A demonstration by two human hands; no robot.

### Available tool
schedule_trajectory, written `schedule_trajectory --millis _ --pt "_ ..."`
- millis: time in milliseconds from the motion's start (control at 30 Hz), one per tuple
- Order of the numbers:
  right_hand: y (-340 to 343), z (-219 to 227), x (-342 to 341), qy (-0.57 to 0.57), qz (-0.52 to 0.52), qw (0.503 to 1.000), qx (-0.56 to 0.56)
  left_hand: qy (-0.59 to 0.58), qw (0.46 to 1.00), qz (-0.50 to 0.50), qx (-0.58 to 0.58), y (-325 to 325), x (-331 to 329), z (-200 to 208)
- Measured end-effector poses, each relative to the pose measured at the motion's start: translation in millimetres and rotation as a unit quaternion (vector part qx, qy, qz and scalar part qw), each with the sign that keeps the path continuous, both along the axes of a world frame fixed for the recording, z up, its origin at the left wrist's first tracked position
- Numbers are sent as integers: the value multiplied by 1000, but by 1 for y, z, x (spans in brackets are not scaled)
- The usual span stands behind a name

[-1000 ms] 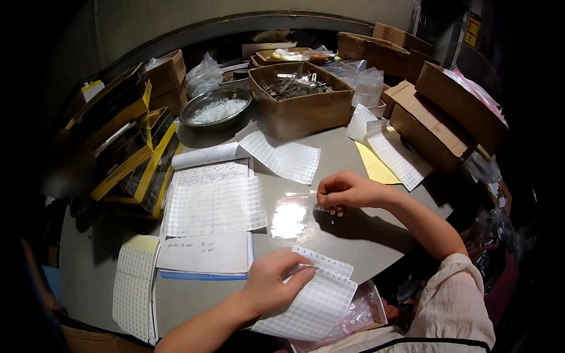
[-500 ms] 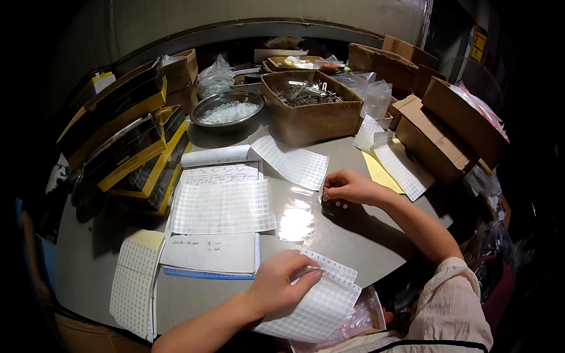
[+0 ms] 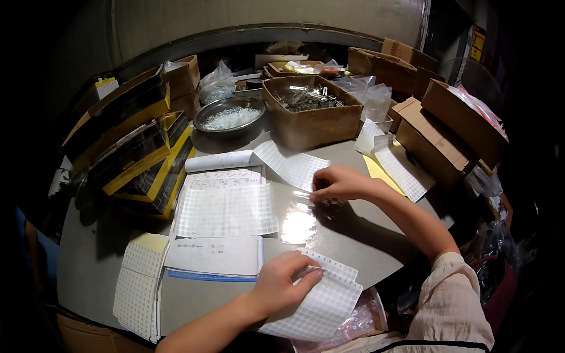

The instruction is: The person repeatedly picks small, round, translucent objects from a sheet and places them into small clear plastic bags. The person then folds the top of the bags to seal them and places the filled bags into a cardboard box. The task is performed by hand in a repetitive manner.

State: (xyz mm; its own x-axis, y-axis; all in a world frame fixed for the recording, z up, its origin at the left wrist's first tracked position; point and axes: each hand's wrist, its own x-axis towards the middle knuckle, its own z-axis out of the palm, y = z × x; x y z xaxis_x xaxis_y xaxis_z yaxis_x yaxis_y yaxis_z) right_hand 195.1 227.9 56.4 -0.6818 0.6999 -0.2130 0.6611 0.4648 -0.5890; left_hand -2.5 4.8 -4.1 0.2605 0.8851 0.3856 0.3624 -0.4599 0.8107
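One sticker sheet (image 3: 321,312) sits pinched in our left grip (image 3: 282,282) and could crease if we squeeze; we cannot tell whether our right grip (image 3: 340,183) holds anything.

Grey table (image 3: 194,300), crowded round its rim. Along left edge, black-and-yellow boxes (image 3: 126,154) stacked askew. Toward far edge, round metal bowl (image 3: 235,133) of whitish bits (image 3: 235,117); just right of it, open cardboard carton (image 3: 318,126) heaped with metal pieces (image 3: 306,100). Clear plastic bag (image 3: 215,85) behind bowl, others (image 3: 375,101) beside carton. Toward far right corner, brown boxes (image 3: 432,135) piled aslant, yellow sheet (image 3: 382,173) just beside them. Pale wall (image 3: 265,20) beyond far edge.
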Motion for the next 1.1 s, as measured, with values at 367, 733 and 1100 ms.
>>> schedule_trajectory --millis 367,733,1100 --pt "-17 -38 -39 7 71 974 214 -20 1000 12 -20 -3 1 1" --pt "5 -32 46 11 -6 999 -32 10 1000 4 -27 1 1 -2" --pt "-31 -16 -21 127 78 982 -119 -16 999 12 -36 2 -1 -1"
